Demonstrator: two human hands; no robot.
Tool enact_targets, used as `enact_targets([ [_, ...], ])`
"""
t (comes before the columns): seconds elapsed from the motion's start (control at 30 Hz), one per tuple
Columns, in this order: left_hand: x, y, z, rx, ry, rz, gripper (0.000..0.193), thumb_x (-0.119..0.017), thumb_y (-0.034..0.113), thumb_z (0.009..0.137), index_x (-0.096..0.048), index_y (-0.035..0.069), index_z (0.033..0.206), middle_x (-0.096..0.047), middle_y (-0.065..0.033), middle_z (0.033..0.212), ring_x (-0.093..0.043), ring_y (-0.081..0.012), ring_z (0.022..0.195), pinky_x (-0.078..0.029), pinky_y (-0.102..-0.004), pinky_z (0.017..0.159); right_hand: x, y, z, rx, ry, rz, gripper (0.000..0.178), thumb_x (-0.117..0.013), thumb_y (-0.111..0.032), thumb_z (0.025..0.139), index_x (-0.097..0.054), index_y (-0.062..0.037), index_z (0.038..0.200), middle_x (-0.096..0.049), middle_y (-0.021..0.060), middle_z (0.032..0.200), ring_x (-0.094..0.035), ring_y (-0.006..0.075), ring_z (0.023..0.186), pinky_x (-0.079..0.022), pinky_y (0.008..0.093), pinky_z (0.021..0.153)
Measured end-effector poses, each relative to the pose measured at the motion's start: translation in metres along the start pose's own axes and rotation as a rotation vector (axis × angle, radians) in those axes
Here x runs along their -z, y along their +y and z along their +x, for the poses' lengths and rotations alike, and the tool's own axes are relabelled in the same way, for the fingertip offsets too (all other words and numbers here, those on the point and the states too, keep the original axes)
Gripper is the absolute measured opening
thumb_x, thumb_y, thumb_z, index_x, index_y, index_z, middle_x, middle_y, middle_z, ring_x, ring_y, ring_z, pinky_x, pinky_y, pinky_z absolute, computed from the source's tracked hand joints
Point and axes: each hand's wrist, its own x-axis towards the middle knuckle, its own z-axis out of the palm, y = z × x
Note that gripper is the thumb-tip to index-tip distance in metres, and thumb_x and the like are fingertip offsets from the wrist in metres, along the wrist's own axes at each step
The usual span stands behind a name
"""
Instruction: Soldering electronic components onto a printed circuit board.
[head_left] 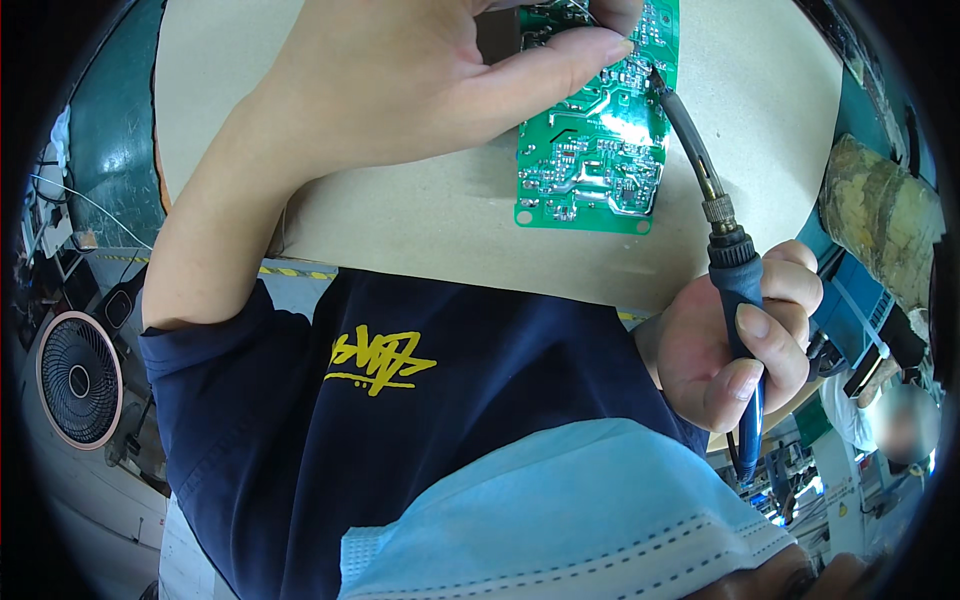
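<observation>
A green circuit board (590,180) lies on the tan work surface with its soldered side up. Reaching over its upper part, my left hand (430,80) is closed, thumb and finger pinching a thin solder wire (582,10); most of that wire is hidden by the fingers. My right hand (745,340) wraps round the blue handle of a soldering iron (738,270). The iron's dark tip meets or hovers just over the board's upper right, near my left thumb; contact is hard to tell.
The tan work surface (400,210) ends in a curved edge close to my body. A round fan (80,380) stands at the left, beside a green surface (115,130). Toward the right are a worn tan bundle (880,195), a blue box (855,300) and another person (850,410).
</observation>
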Motion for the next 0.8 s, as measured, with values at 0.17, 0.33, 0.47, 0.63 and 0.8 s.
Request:
enact_targets([
  [0.17, 0.0, 0.0, 0.002, -0.023, -0.002, 0.001, 0.014, -0.072, -0.001, 0.073, -0.065, 0.005, 0.083, -0.062, -0.0073, 0.072, -0.057, -0.0236, 0.064, -0.042, -0.0331, 0.065, 0.002, -0.003, -0.004, -0.015, 0.017, -0.002, 0.029, -0.049, -0.031, 0.093, -0.064, -0.006, 0.094, -0.043, 0.0017, 0.062, -0.048, 0.0193, 0.067, -0.03, 0.0394, 0.066],
  [0.33, -0.001, -0.004, -0.002, -0.018, 0.004, 0.01, 0.014, -0.072, -0.002, 0.072, -0.065, 0.005, 0.083, -0.061, -0.0071, 0.071, -0.057, -0.0233, 0.064, -0.042, -0.0327, 0.064, 0.004, -0.004, -0.004, -0.045, 0.031, 0.038, 0.031, -0.049, -0.033, 0.094, -0.064, -0.0068, 0.097, -0.049, 0.0031, 0.064, -0.049, 0.0195, 0.069, -0.028, 0.0399, 0.069],
  [0.47, 0.004, 0.007, 0.005, -0.021, -0.016, 0.047, 0.014, -0.071, -0.002, 0.072, -0.065, 0.005, 0.082, -0.061, -0.0069, 0.071, -0.056, -0.023, 0.063, -0.041, -0.0323, 0.063, 0.004, -0.003, -0.004, -0.02, 0.025, 0.019, 0.03, -0.049, -0.033, 0.093, -0.064, -0.007, 0.096, -0.046, 0.0022, 0.063, -0.048, 0.0194, 0.068, -0.029, 0.0397, 0.067],
  [0.63, 0.002, 0.005, 0.006, -0.042, -0.007, 0.037, 0.014, -0.071, -0.002, 0.072, -0.065, 0.005, 0.082, -0.061, -0.0067, 0.071, -0.056, -0.0229, 0.063, -0.041, -0.0326, 0.063, 0.0, -0.003, -0.003, 0.018, 0.008, -0.04, 0.028, -0.05, -0.032, 0.09, -0.064, -0.0078, 0.093, -0.039, 0.0004, 0.063, -0.045, 0.0192, 0.067, -0.03, 0.0383, 0.064],
  [0.8, -0.002, -0.004, 0.0, -0.021, 0.04, -0.025, 0.014, -0.07, -0.003, 0.072, -0.065, 0.005, 0.081, -0.06, -0.0065, 0.07, -0.055, -0.0231, 0.063, -0.041, -0.0326, 0.063, -0.001, -0.003, -0.003, 0.025, -0.002, -0.043, 0.027, -0.052, -0.032, 0.089, -0.063, -0.008, 0.091, -0.039, 0.0006, 0.063, -0.045, 0.0195, 0.068, -0.03, 0.0383, 0.063],
])
